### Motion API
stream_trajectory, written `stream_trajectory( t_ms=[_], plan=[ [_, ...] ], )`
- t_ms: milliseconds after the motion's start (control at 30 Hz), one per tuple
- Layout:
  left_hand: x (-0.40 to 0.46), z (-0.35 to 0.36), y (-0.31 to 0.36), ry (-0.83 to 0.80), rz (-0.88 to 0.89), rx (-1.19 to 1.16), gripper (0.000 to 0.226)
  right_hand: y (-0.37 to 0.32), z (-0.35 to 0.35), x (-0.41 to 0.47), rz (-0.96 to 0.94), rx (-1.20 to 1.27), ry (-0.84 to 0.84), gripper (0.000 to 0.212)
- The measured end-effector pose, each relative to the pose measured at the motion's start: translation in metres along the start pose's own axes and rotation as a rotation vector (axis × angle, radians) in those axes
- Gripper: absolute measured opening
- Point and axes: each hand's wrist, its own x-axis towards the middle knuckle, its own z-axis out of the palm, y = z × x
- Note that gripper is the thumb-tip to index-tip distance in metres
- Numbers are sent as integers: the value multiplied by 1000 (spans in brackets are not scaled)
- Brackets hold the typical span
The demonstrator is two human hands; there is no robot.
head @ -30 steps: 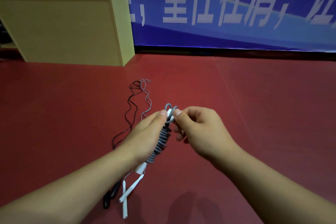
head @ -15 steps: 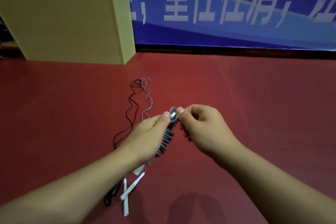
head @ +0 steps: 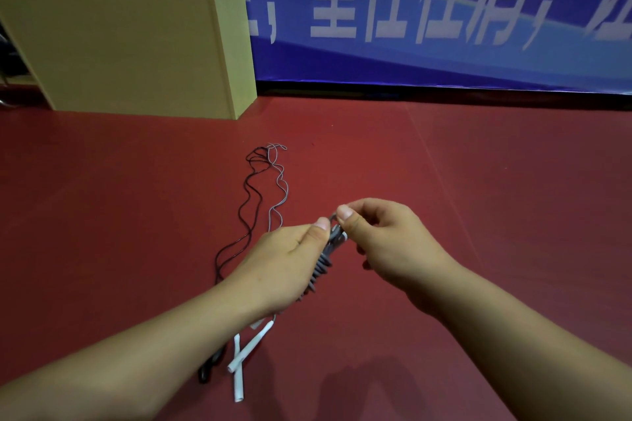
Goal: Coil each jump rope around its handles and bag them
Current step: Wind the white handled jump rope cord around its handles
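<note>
The left hand [head: 284,260] gripped the light grey cord jump rope coiled on white handles [head: 323,263], while the right hand [head: 386,243] pinched its springy end loop, likely to uncoil if released.

floor [head: 478,215]: dark red under me
coil [head: 323,263]: grey cord in my hands
far ropes: one black [head: 251,188], one grey [head: 280,188]
near handles [head: 251,347]: white
banner [head: 444,55]: blue, white characters
box [head: 130,48]: pale yellow
</note>
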Motion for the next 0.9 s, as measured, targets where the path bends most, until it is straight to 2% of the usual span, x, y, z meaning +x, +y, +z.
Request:
stream_trajectory(
  t_ms=[200,367,500,600,700,900],
  plan=[
    [1,3,-4,-28,16,-31,54,2,-1,0,-23,62,10,16],
    [3,6,-8,-69,25,-143,53,6,-1,2,-100,-52,57,12],
    [0,5,-5,-91,65,-140,50,8,1,3,-110,-104,98,13],
    [-3,2,-2,-83,73,-64,52,9,1,3,-127,-153,108,16],
    [-5,1,2,-39,83,-13,45,9,2,2,-147,-180,110,18],
    [-1,1,1,45,49,17,50,5,4,3,-130,-177,139,23]
  ],
)
